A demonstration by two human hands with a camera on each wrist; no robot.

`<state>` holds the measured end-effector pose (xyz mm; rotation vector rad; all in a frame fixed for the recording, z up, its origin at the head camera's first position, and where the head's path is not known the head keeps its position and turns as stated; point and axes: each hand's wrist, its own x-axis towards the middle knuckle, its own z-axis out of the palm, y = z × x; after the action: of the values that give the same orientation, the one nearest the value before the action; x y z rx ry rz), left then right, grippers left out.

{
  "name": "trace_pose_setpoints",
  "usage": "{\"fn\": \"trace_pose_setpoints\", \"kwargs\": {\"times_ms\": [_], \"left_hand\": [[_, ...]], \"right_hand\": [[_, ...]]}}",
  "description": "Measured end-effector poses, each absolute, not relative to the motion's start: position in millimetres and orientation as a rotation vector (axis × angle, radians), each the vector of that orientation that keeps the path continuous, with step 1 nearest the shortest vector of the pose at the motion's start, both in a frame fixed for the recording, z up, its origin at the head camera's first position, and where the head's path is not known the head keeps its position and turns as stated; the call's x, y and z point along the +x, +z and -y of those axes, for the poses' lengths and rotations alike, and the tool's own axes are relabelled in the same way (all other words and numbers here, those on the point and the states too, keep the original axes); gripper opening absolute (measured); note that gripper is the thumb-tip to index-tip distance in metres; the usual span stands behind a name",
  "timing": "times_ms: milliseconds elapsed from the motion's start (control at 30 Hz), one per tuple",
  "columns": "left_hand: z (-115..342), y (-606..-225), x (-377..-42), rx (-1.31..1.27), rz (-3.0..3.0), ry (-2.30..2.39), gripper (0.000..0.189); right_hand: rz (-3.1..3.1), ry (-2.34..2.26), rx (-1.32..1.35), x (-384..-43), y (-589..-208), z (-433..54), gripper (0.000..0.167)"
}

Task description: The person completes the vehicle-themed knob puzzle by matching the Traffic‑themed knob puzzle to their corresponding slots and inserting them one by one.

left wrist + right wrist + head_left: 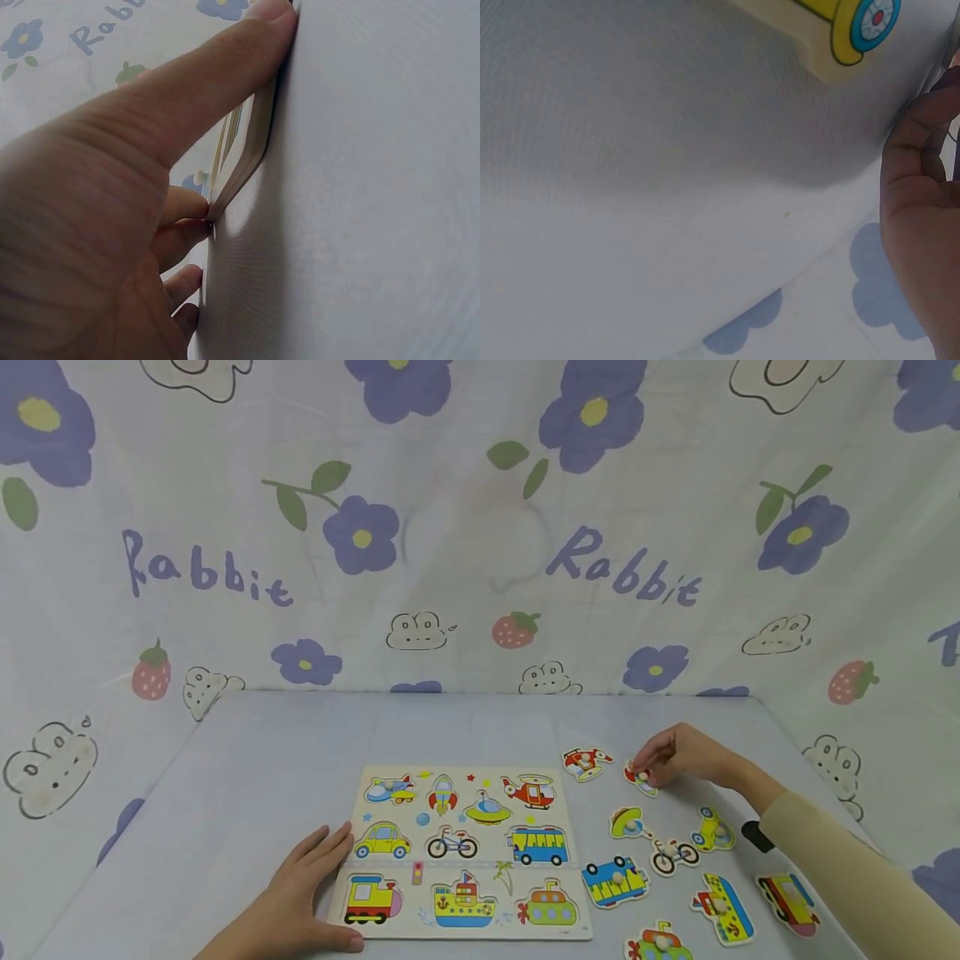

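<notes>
A wooden puzzle board [412, 866] printed with vehicles lies flat on the table. An airplane piece [389, 788] with a knob sits in its upper left spot. My left hand [300, 897] rests against the board's left side, fingers extended along the edge and thumb by the near corner. In the left wrist view, the board's edge [251, 154] shows beyond the thumb. To the board's right, my right hand [686, 757] pinches a small red and white piece [640, 777], apparently the rocket, partly covered by the fingers. The helicopter piece [587, 763] lies just left of it.
Loose knobbed pieces lie right of the board: flying saucer [626, 822], bicycle [673, 857], car [712, 831], bus [617, 882], ship [722, 908], train [789, 903] and submarine [660, 943]. A patterned curtain [465, 527] stands behind the table.
</notes>
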<state>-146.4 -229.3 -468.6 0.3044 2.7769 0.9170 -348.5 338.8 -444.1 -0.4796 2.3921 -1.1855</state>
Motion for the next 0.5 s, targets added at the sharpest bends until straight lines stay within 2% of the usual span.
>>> {"fn": "trace_pose_setpoints", "kwargs": {"times_ms": [500], "left_hand": [[230.7,-467.9,-145.8,0.356,-2.800,0.897,0.125]], "right_hand": [[-2.430,-1.154,-0.439,-346.8,-442.7,-337.5,0.027]]}}
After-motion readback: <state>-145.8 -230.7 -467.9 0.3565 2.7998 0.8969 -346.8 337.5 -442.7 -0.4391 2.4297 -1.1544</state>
